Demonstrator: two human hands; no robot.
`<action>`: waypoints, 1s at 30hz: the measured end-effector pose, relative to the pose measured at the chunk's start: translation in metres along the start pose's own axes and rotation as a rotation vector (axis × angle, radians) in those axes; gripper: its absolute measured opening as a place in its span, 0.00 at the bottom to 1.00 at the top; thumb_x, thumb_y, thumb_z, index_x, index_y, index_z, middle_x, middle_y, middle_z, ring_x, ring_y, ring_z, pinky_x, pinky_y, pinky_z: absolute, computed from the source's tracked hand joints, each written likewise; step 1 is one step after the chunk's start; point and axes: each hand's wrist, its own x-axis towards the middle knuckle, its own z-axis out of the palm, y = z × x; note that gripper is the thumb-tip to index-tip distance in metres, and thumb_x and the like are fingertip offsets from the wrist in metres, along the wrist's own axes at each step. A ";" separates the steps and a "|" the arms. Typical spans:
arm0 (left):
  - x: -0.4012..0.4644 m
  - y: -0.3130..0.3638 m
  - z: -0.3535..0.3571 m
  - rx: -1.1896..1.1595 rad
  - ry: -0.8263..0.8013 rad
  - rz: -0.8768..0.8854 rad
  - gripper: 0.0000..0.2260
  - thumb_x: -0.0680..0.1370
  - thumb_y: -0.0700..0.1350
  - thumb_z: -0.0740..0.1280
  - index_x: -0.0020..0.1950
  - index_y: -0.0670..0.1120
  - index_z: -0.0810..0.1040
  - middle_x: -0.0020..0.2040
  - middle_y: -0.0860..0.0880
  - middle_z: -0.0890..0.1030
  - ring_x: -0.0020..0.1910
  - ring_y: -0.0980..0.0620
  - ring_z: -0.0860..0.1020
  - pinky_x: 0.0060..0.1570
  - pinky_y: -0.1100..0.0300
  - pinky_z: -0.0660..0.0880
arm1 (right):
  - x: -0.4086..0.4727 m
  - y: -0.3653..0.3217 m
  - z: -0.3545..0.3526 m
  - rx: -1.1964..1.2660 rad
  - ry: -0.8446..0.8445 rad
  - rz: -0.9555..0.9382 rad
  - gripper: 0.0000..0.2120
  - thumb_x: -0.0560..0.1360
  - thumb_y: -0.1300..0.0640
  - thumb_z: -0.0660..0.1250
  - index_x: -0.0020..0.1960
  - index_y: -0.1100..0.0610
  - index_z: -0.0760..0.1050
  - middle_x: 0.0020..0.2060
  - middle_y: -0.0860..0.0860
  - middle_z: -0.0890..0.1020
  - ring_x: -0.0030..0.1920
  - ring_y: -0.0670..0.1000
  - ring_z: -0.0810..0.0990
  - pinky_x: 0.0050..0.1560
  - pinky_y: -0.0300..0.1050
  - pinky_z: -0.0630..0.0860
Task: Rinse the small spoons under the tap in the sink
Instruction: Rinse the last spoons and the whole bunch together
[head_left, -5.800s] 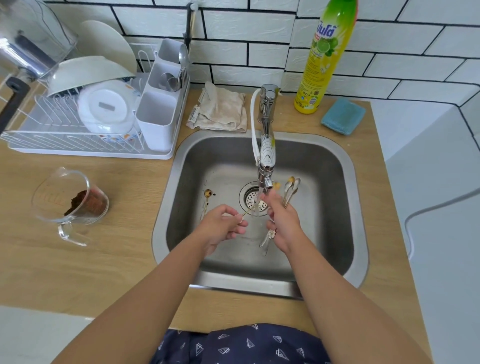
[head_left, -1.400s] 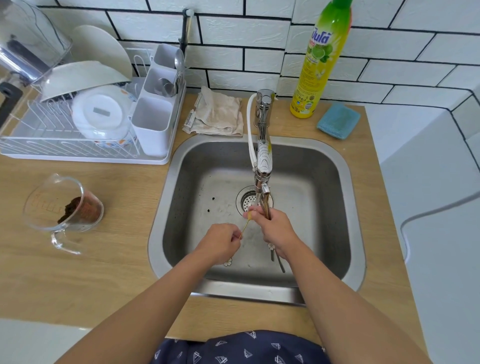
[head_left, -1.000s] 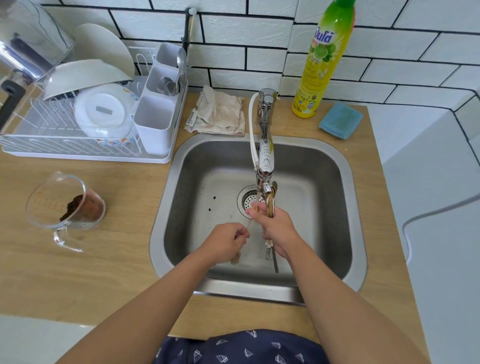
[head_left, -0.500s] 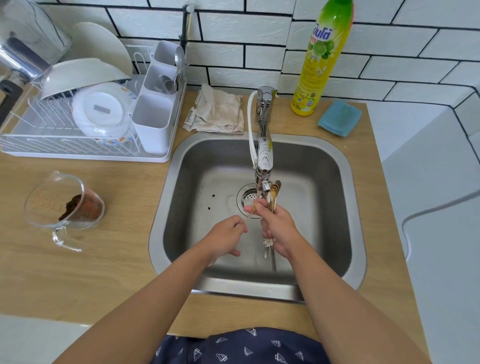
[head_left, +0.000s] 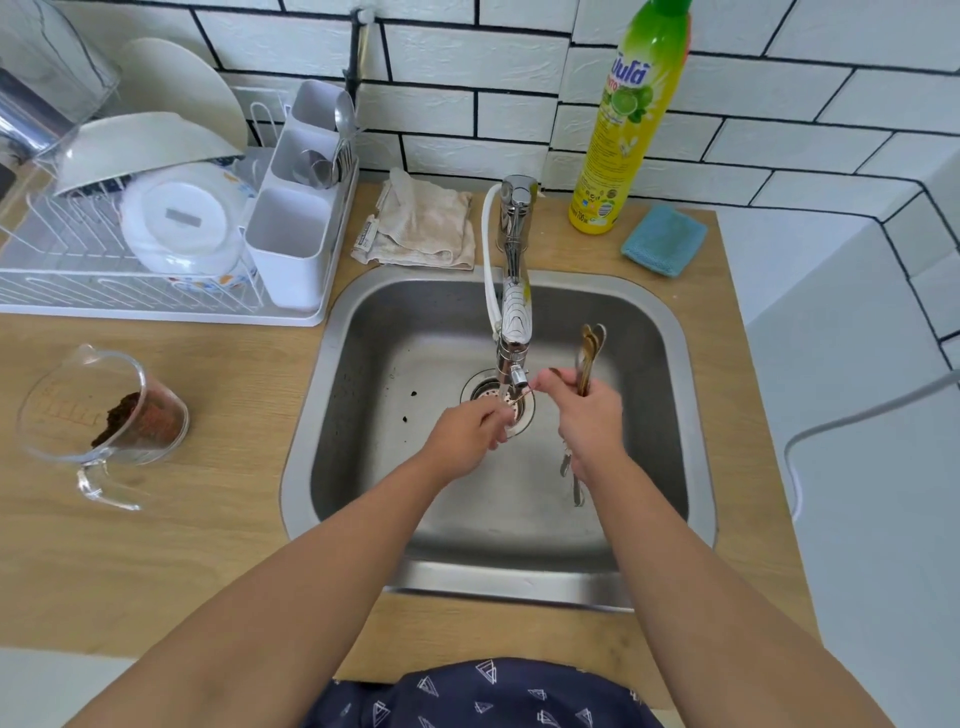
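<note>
Both hands are over the steel sink. My right hand grips a bunch of small spoons; their gold and silver bowls stick up to the right of the tap and the handle ends hang below the palm. My left hand pinches one thin small spoon just under the tap's nozzle, above the drain. Its bowl is hard to make out. A thin stream of water falls at the nozzle.
A white dish rack with bowls and a cutlery holder stands at the back left. A glass measuring cup with brown grounds sits left of the sink. Behind the sink lie a beige cloth, a yellow detergent bottle and a blue sponge.
My right hand has moved right, away from the nozzle, carrying the bunch of spoons. My left hand has stayed under the tap with the single spoon.
</note>
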 end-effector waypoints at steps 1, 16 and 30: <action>-0.001 -0.007 0.000 -0.108 -0.019 -0.034 0.10 0.83 0.47 0.62 0.44 0.49 0.79 0.39 0.51 0.81 0.35 0.54 0.77 0.38 0.63 0.72 | 0.003 -0.002 -0.002 0.001 0.027 -0.013 0.05 0.74 0.54 0.77 0.46 0.56 0.86 0.35 0.45 0.87 0.32 0.37 0.79 0.41 0.40 0.73; -0.008 0.002 0.001 -0.664 -0.063 -0.227 0.09 0.83 0.45 0.64 0.52 0.39 0.80 0.38 0.46 0.80 0.31 0.53 0.82 0.31 0.65 0.77 | 0.001 0.000 -0.006 0.168 0.177 0.111 0.08 0.78 0.56 0.73 0.40 0.53 0.83 0.43 0.53 0.89 0.32 0.42 0.72 0.41 0.39 0.66; -0.004 0.022 0.005 0.090 -0.059 0.045 0.18 0.85 0.53 0.53 0.37 0.54 0.71 0.33 0.54 0.76 0.32 0.55 0.74 0.39 0.56 0.71 | -0.022 0.017 0.015 0.068 -0.048 0.184 0.07 0.75 0.53 0.76 0.40 0.54 0.84 0.25 0.43 0.78 0.23 0.41 0.68 0.31 0.38 0.65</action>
